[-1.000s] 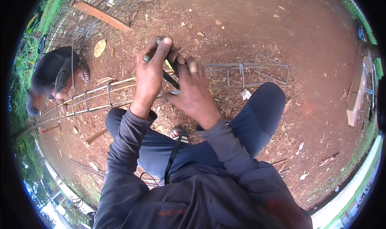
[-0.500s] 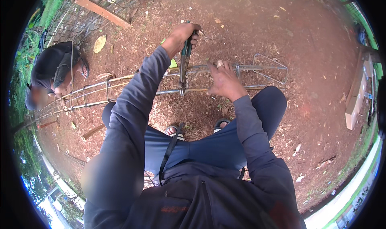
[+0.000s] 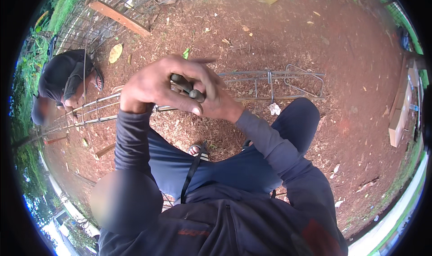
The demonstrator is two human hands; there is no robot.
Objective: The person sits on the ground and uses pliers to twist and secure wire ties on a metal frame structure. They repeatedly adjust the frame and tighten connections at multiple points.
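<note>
My left hand (image 3: 155, 83) is raised over the rebar cage, closed around a pair of pliers. Only the rounded handle ends of the pliers (image 3: 196, 94) show, between its thumb and forefinger; the jaws are hidden. My right hand (image 3: 221, 101) meets the left one from the right. Its fingers are mostly covered by the left hand and blurred, so their grip does not show. Below both hands runs the long, narrow cage of steel bars (image 3: 294, 97), crossing in front of my knees. Near its right end lies a bent wire stirrup (image 3: 304, 79).
A co-worker (image 3: 67, 76) crouches by the cage at the far left. Wire mesh (image 3: 74, 29) and a wooden plank (image 3: 119, 17) lie at the back left. Pale boards (image 3: 399, 116) stand at the right. Dry leaves and scraps dot the reddish soil (image 3: 355, 85).
My left hand has lifted the pliers off the cage and turned them, handle ends upward. My right hand has left the bars and moved left to meet it.
</note>
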